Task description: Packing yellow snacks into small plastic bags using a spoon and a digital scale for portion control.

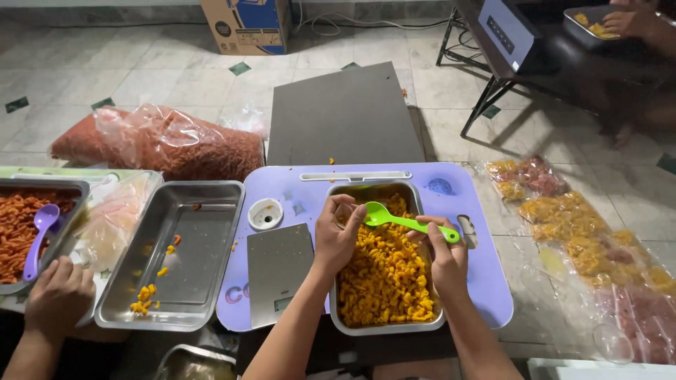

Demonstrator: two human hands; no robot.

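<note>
My right hand grips the handle of a bright green plastic spoon, its bowl raised over the far part of a steel tray filled with yellow-orange spiral snacks. My left hand hovers over the tray's left edge, fingers pinched on what looks like a thin clear bag beside the spoon's bowl. The tray stands on a lilac lap table. A flat grey kitchen scale lies just left of my left hand.
A nearly empty steel tray sits to the left. Another person's hand rests by a tray of red snacks with a purple spoon. A big bag of red snacks lies behind. Filled small bags cover the floor right.
</note>
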